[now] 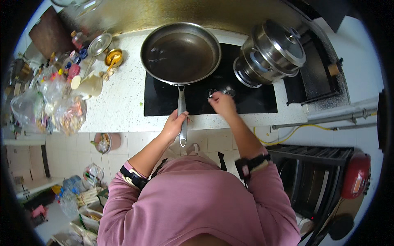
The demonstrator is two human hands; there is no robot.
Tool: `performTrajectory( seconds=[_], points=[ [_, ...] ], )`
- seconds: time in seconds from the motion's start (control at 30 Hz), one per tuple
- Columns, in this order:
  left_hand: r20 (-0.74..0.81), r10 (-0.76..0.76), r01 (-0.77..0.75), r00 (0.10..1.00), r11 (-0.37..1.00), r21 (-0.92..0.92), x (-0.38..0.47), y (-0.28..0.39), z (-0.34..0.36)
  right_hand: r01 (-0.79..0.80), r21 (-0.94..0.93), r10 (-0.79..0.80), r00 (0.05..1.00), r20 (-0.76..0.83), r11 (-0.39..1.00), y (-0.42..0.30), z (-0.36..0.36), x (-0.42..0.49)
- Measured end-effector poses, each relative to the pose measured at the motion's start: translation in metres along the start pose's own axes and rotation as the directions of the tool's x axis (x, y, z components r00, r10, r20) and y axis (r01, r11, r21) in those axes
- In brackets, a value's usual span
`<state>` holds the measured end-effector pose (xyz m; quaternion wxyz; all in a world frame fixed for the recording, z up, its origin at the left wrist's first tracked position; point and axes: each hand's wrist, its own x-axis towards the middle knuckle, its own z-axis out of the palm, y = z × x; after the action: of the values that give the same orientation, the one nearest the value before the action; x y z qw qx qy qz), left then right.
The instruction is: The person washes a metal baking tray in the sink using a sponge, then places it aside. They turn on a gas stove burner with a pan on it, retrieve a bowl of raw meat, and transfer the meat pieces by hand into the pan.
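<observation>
My left hand (176, 124) grips the metal handle of a large frying pan (181, 58), which sits over the left part of a black glass gas hob (197, 103). The pan holds no food; its dark inside shines. My right hand (224, 104) is at the left control knob (212, 93) of the hob, fingers bent and slightly blurred; its fingertips seem to touch the knob. The other knob (229, 91) lies just behind that hand. On the right burner stands a stacked stainless steel steamer pot (271, 55) with a lid.
Left on the white speckled counter (123, 101) are plastic bags of food (70, 113), bottles, a beige jug (92, 84), a small metal bowl (114, 57) with an orange utensil and a pot lid (100, 44). A pink bin (114, 143) stands below. A black rack (311, 150) is at the right.
</observation>
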<state>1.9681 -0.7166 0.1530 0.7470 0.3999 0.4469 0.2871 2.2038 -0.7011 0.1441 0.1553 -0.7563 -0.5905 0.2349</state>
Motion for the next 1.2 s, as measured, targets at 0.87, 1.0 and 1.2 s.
performTrajectory(
  seconds=[0.87,1.0,1.2],
  points=[
    [-0.082,0.103,-0.104,0.991,0.994,-0.015,0.001,-0.011,0.005,0.308,-0.639,-0.132,0.942,0.309,0.705,0.012,0.024,0.076],
    [-0.101,0.155,-0.148,0.983,0.986,0.07,0.002,-0.011,0.005,0.617,-0.623,-0.288,0.782,0.552,0.482,0.034,0.016,0.086],
    [-0.132,0.225,-0.214,0.965,0.972,0.091,0.002,-0.017,0.004,0.724,-0.61,-0.378,0.689,0.618,0.322,0.044,0.013,0.096]
  ],
)
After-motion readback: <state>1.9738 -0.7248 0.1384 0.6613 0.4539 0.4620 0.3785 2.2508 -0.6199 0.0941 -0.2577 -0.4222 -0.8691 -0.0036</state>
